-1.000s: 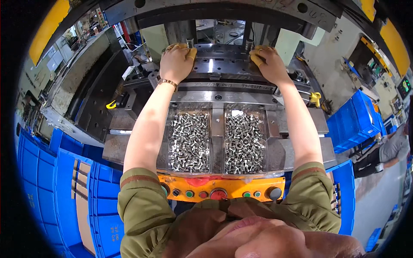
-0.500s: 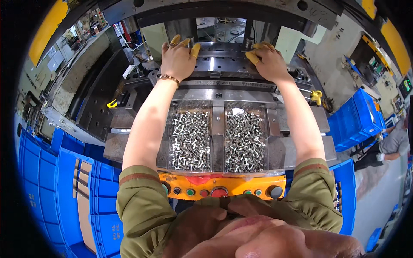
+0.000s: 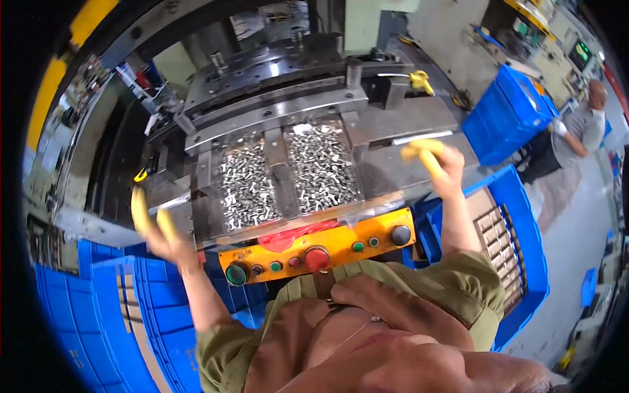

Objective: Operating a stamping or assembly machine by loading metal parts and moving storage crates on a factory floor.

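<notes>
Head view looks down on a person standing at a metal press, with both arms spread out to the sides. Left hand [image 3: 159,232] is up at the left edge of the machine bed, and its fingers [image 3: 139,208] wear yellow fingertip covers; they're spread fairly wide and hold nothing that shows. Right hand [image 3: 440,165] is out over the right side of the bed, same yellow covers on its fingers [image 3: 419,150], loosely curled, and it's too blurry to tell if anything small is pinched in there.

Between the two hands sit two shallow metal trays side by side, both piled with small shiny metal parts: the left tray [image 3: 246,183] and the right tray [image 3: 321,164], split by a narrow metal divider. Neither hand is touching the trays. Just below them, nearest the person, runs an orange control panel [image 3: 314,252] with a big red button [image 3: 317,257], some green buttons and a black knob.

Blue plastic crates [image 3: 511,114] are stacked off to the right and more down the left side. Another person in grey stands at far right.
</notes>
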Demonstrator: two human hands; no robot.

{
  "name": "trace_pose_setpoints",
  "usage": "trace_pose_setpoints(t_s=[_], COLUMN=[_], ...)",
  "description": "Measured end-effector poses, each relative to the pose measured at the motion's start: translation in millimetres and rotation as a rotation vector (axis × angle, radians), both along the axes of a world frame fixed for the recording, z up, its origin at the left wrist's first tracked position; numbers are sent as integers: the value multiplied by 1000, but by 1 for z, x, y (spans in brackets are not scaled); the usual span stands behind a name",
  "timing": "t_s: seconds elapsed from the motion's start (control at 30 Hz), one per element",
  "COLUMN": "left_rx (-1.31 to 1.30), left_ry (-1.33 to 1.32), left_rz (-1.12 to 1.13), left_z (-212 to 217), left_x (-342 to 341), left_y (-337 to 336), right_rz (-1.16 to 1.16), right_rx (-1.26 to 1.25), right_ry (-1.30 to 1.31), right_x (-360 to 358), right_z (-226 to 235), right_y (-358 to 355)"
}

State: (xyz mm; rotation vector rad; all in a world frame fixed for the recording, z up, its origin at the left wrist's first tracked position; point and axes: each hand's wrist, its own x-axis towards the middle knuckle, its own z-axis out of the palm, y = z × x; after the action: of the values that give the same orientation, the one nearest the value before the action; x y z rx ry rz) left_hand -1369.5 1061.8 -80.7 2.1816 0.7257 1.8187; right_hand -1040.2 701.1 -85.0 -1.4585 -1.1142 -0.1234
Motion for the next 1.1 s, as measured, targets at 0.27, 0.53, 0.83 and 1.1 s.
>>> trace_pose_setpoints(t_s=[0.27,0.53,0.83,1.1], left_rx=[-466,-1266,-1223,-1197], left_ry=[96,197,202,211], left_rz=[236,-212,-124,-120], left_z=[-234,-324,-314,-324], left_x=[-139,-158,-149,-150], left_y=[-46,2,-7,-2], right_rz=[-349,-248,-230,-287], right_rx=[-273,-346,-342,-405], right_ry=[522,630,759,709], right_x=[-52,-62,-61,-54], right_z=[-202,-272,-272,-296], right_y=[-88,-79,-77,-80])
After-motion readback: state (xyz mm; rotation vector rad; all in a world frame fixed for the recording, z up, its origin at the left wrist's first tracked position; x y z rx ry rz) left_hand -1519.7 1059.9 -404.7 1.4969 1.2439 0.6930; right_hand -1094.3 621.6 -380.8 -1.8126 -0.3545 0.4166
